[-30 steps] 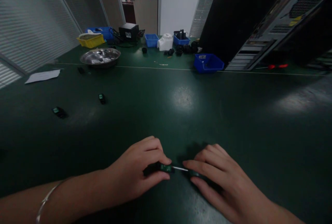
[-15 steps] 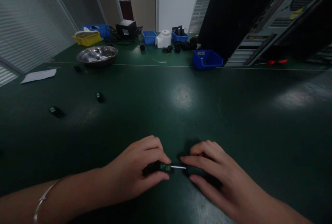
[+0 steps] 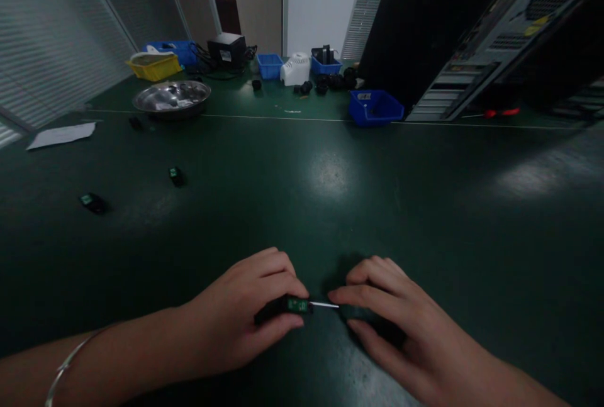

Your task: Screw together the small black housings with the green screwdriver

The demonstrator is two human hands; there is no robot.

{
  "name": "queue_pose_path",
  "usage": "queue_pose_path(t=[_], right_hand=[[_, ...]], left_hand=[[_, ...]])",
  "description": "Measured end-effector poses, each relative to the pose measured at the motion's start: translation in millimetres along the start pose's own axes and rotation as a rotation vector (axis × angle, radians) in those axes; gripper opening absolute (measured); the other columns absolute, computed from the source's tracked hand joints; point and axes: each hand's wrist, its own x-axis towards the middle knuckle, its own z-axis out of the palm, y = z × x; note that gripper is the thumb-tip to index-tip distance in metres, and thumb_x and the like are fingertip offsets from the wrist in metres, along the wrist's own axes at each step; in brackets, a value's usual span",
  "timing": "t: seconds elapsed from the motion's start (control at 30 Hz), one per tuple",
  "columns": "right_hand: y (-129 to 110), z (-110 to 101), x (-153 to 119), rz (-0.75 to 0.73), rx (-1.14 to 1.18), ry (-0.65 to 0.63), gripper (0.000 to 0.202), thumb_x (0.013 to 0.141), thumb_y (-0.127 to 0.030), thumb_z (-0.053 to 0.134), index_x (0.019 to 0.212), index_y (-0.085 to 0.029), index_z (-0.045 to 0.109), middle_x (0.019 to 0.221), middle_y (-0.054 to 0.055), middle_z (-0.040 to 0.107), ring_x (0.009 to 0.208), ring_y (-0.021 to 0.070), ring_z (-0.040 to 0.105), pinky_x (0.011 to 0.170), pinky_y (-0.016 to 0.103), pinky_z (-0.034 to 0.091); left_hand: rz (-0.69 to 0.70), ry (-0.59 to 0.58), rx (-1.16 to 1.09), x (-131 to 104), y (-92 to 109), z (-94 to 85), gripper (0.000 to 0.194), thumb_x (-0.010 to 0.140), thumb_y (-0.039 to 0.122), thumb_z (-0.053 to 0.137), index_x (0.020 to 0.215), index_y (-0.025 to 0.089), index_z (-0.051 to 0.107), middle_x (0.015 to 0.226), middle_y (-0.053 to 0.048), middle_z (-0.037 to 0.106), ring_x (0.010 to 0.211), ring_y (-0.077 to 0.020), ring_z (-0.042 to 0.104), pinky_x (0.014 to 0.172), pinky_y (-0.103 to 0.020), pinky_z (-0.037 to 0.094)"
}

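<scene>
Between the thumb and fingers of my left hand (image 3: 257, 306) is a small black device (image 3: 298, 304) with a green marked face, lying close to the table. My right hand (image 3: 396, 319) is closed around the dark handle of a screwdriver (image 3: 324, 304); the fingers hide most of that handle. Its thin metal shaft points left, and the tip meets the right end of the device. Whether the tip sits inside a hole or only touches cannot be seen. Two similar black devices lie at the left, one farther out (image 3: 175, 175) and one nearer the edge (image 3: 93, 202).
Toward the back stand a metal bowl (image 3: 172, 111) holding small parts, a yellow bin (image 3: 155, 70), a blue bin (image 3: 376, 109) and a white machine (image 3: 296, 70). A paper sheet (image 3: 61, 135) lies at left. A rack with drawers (image 3: 436, 95) and a red-handled tool (image 3: 501, 112) are at right.
The view has shifted slightly, moving the background a little to the left. My left hand and the device tilt a touch differently; both hands keep their hold.
</scene>
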Motion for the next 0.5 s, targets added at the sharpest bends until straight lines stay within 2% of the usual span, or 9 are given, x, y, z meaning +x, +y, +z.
queue_pose_path(t=[0.5], right_hand=[[-1.8, -2.6, 1.6, -0.014, 0.033, 0.081, 0.037, 0.090, -0.013, 0.053, 0.125, -0.025, 0.057, 0.106, 0.006, 0.058, 0.099, 0.0207, 0.055, 0.084, 0.037, 0.045]], left_hand=[[-0.005, -0.009, -0.018, 0.3, -1.5, -0.9, 0.019, 0.090, 0.014, 0.057, 0.106, 0.022, 0.061, 0.096, -0.003, 0.059, 0.087, -0.0163, 0.055, 0.074, -0.026, 0.043]])
